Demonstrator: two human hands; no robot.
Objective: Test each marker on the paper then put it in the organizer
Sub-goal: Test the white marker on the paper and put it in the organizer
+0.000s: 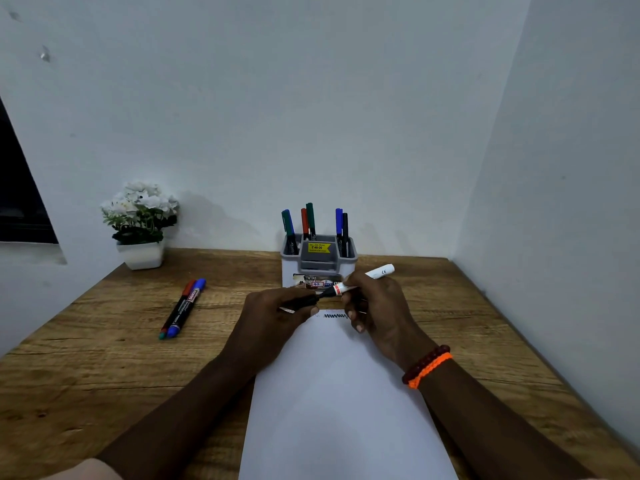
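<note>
My right hand (377, 306) grips a white marker (377, 271) with an orange band, held above the far end of the white paper (339, 393). Its black end points left into my left hand (273, 313), whose fingers curl round a black cap (304, 301) at that end. Whether the cap is on or off the tip I cannot tell. A black zigzag scribble (335, 316) marks the paper's far edge. Just behind my hands stands the grey and white organizer (349, 251) with several markers upright in it. Two more markers (181, 308) lie on the table at the left.
A wooden table (104, 358) fills the view, with white walls close behind and on the right. A white pot of white flowers (142, 223) stands at the back left corner. A dark window edge (17, 202) shows at far left.
</note>
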